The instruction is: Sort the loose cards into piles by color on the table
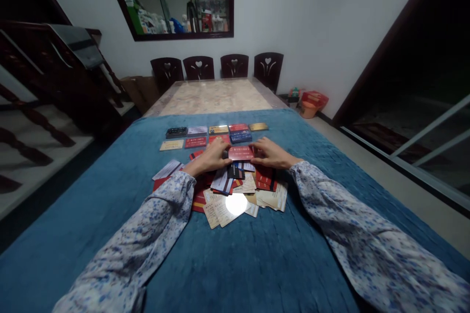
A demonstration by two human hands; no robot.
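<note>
Between my two hands is a red card [240, 153] with pale lettering, held by its short ends; whether it is one card or a thin stack I cannot tell. My left hand [213, 156] pinches its left end, and my right hand [270, 153] grips the right end. Below lies a loose pile of mixed cards, with cream cards [223, 209] at the front, red cards [266, 177] to the right and a black card [235, 171] near the middle. My left hand and wrist hide part of the pile.
Beyond my hands, card stacks stand in two rows, among them a black stack [176, 132], a gold stack [258, 126] and a blue stack [241, 137]. A blue cloth [268, 254] covers the near part of the table [216, 95]. Dark chairs [235, 66] line the far end.
</note>
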